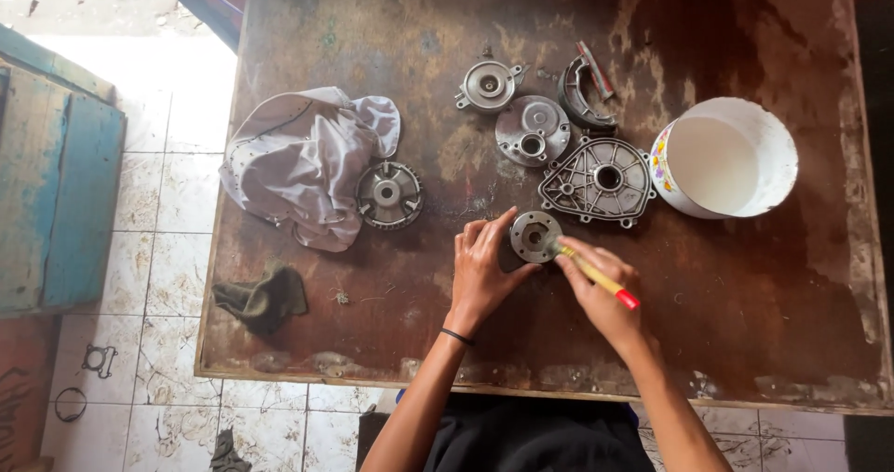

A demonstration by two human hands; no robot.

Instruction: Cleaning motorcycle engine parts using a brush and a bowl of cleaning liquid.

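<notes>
A: Small round grey metal hub with a centre hole [535, 236] is seen on the worn brown wooden surface [764, 323], near the front middle. It is steadied by the left hand [482, 272], fingers spread, fingertips laid against its left rim.

B: Right hand [601, 290]?

A: Closed around a yellow-handled brush with a red end [601, 281]; grip pressed together on the handle, brush tip set on the hub's right edge.

B: Around it?

A: Just behind, a flat ribbed grey metal cover plate [598, 182] is laid. Behind that, a round grey metal disc [532, 130], a smaller round flanged metal housing [488, 86] and a curved brake shoe piece [585, 95]. To the right, a white plastic bucket with a floral band [726, 155]. To the left, a toothed round metal part [389, 194] is rested against a crumpled white cloth [303, 160]. A dark green rag [263, 298] is near the surface's left edge.
</notes>
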